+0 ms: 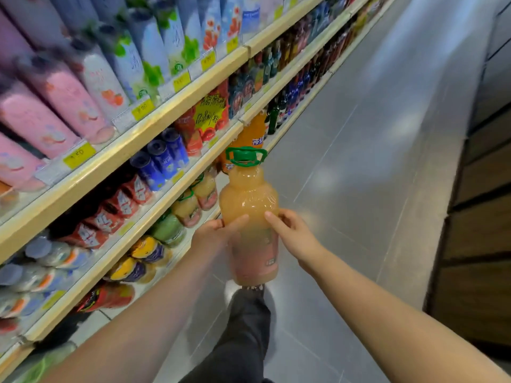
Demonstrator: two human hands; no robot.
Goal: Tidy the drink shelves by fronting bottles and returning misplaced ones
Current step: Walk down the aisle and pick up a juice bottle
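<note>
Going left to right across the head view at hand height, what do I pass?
Shelf → left hand → juice bottle → right hand → floor → wood panels.

Left of your left hand [213, 234] run pale wood-edged shelves [166, 110]. Nearest it stand peach-coloured plastic bottles [188, 210], with blue metal cans [163, 158] higher up.

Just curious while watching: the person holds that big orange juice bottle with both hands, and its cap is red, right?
Not quite: the head view shows the cap is green, not red. The left hand and right hand do both hold the juice bottle.
</note>
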